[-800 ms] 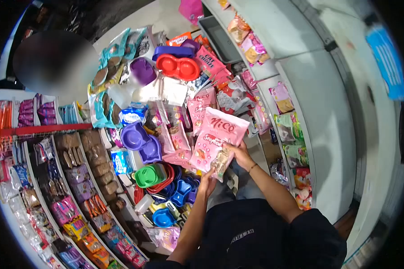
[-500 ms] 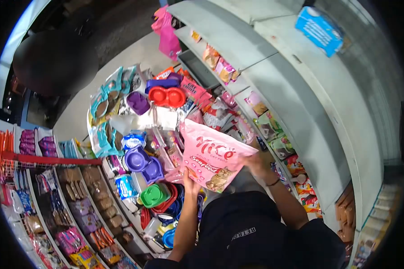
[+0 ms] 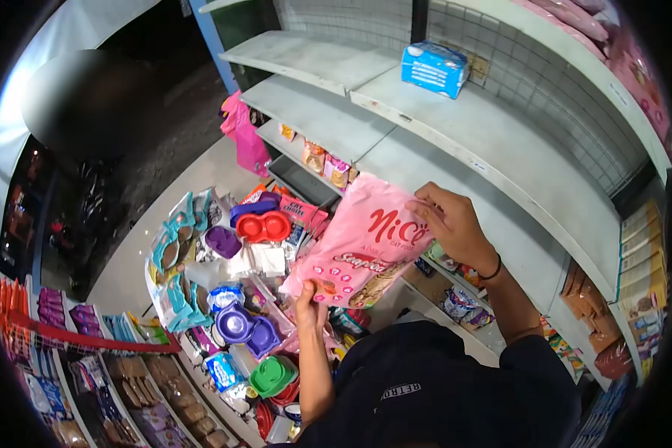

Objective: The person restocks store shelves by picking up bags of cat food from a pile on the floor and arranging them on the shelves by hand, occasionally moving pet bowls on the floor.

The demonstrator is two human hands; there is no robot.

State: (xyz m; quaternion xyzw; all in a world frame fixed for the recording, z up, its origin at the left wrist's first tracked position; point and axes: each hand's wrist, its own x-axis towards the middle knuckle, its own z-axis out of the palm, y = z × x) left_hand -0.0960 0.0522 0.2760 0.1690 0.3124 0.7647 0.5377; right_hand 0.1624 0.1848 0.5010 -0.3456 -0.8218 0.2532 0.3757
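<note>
A pink bag of cat food (image 3: 351,246) with red lettering and a cat picture is held up in front of my body, its top leaning toward the shelves. My left hand (image 3: 311,308) grips its lower left corner, thumb on the front face. At the upper right edge, my right hand (image 3: 455,224) is closed on the bag, with a dark band at the wrist. Below and left of the bag are a purple double bowl (image 3: 246,328) and a green bowl (image 3: 274,375). A red double bowl (image 3: 263,226) lies farther back.
White shelving (image 3: 455,142) rises ahead and to the right, with a blue pack (image 3: 434,69) on an upper level. More pink bags (image 3: 638,75) sit at top right. A grey crate (image 3: 302,181) stands behind the floor pile. Stocked racks (image 3: 119,381) line the left.
The view has swung up toward the shelves. The bag has risen and tilted, and my right hand has come up with its upper edge. My left hand stays on the lower corner.
</note>
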